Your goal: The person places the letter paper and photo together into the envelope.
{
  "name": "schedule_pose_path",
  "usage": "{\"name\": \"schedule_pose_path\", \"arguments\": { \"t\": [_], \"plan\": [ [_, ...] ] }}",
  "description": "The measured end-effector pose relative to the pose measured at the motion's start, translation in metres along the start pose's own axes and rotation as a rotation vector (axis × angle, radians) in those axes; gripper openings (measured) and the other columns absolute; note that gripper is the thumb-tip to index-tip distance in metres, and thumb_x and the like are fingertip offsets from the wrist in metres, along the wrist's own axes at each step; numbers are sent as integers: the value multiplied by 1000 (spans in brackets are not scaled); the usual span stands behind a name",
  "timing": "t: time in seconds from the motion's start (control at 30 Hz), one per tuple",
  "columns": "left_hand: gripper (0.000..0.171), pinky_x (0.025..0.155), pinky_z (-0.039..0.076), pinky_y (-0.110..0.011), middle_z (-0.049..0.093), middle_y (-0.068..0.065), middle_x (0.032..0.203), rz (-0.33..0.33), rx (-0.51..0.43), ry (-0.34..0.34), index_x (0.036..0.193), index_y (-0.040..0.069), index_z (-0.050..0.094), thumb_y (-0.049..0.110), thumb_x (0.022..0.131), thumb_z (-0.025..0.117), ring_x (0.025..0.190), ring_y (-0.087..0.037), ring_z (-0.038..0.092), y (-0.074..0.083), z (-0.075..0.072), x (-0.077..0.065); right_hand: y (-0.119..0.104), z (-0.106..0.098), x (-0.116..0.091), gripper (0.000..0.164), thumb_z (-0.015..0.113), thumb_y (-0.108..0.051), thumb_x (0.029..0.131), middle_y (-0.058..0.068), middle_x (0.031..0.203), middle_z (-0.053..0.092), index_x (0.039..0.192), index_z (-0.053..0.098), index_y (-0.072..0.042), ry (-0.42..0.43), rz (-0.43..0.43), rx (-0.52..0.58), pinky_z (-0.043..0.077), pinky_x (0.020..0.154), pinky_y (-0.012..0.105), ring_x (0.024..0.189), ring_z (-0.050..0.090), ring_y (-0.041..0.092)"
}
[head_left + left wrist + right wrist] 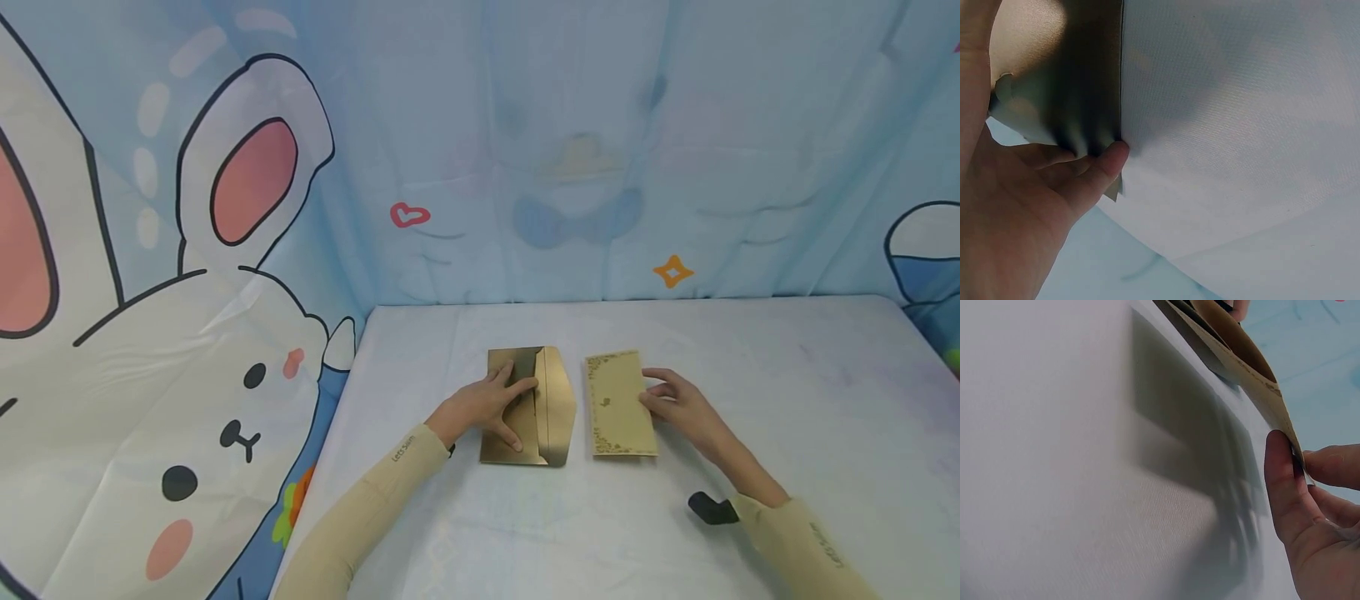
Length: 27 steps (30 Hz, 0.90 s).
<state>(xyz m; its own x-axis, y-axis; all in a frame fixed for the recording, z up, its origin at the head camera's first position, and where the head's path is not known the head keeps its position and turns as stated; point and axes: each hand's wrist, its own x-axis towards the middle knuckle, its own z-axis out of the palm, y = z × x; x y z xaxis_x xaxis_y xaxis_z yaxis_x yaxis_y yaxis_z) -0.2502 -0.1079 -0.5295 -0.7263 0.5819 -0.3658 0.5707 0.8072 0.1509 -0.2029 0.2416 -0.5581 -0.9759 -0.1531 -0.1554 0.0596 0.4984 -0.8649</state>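
On the white-covered table lies a gold envelope with its pointed flap unfolded to the right. My left hand rests on the envelope's body with fingers and thumb spread. In the left wrist view, the fingertips lie at the shiny envelope's edge. To the right of the envelope, my right hand pinches the right edge of a pale gold card with ornate corner patterns. The right wrist view shows the card between thumb and fingers, lifted above the table with its shadow beneath.
The table has a white cloth that stretches to a blue printed curtain at the back. A cartoon rabbit curtain hangs along the left side. A black strap end sticks out by the right sleeve.
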Motion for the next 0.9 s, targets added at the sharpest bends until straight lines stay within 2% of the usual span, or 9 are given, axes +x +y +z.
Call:
{"name": "schedule_pose_path", "arguments": {
  "t": [0.33,0.9],
  "plan": [
    [118,106,48,-48,4,-19,169,-6,-9,-5,161,40,11,71,68,78,153,-38,24,-1,0,1,-6,14,6,65,60,-29,103,23,117,61,153,32,1,-10,-6,28,55,77,26,92,64,12],
    [119,108,47,-47,4,-20,169,6,10,-9,161,39,10,72,69,76,153,-38,23,-1,0,0,-22,35,20,61,59,-20,103,22,115,62,153,32,0,-9,-25,42,57,80,32,94,65,17]
  ]
}}
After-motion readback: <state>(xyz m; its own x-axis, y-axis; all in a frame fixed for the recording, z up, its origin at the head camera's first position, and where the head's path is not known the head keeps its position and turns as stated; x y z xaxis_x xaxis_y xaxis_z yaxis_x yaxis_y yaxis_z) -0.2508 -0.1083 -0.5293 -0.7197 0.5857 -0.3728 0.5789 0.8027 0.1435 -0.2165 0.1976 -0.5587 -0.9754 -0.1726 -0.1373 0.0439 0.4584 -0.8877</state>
